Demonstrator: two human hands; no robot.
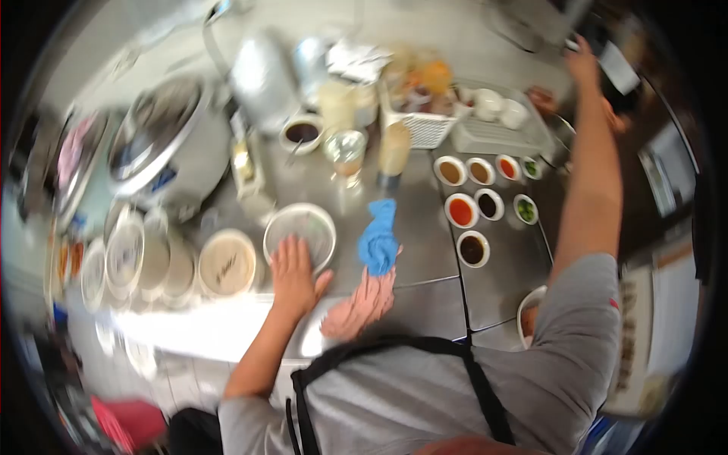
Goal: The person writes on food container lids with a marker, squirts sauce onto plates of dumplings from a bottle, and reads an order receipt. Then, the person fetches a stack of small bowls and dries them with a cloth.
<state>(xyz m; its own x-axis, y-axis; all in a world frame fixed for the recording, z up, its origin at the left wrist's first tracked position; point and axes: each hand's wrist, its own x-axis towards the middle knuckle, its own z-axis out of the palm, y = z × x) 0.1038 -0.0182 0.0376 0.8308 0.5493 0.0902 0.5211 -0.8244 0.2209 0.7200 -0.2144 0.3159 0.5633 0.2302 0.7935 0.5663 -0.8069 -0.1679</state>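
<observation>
My left hand lies with its fingers stretched out on the lid of a round tub with a pale rim. Far off at the upper right, my right hand is at the end of my outstretched arm. Its fingers look closed around a small pale thing, too blurred to name. Beside the left hand's tub stands another lidded tub with dark writing on top. To the right of my left hand lie a crumpled blue cloth and a pinkish cloth.
Several small sauce bowls sit on the right of the steel counter. Behind them are a white basket and a tray with white rounded items. A large lidded cooker and several tubs stand left.
</observation>
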